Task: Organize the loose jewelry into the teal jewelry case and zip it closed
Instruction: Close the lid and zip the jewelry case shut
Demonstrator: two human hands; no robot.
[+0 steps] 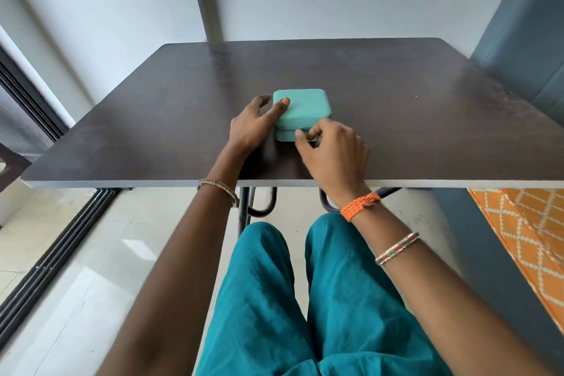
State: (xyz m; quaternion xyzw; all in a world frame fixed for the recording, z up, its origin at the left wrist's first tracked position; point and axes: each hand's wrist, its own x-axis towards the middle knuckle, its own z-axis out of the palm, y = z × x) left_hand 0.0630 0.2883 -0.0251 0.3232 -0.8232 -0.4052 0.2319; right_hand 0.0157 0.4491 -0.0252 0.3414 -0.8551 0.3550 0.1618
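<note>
A small square teal jewelry case (pixel 305 107) lies with its lid down on the dark table (pixel 396 119), near the middle. My left hand (pixel 253 128) rests against the case's left side, thumb pressed on the lid's near left corner. My right hand (pixel 329 149) is at the front right of the case, thumb and forefinger pinched at the zipper seam; the zipper pull itself is hidden by the fingers. No loose jewelry shows on the table.
A tiny pale speck (pixel 416 96) lies on the table to the right. A grey-blue padded seat back (pixel 525 40) stands at the right, with an orange patterned cloth (pixel 525 223) below it. A sliding door track (pixel 45 268) runs along the floor at left.
</note>
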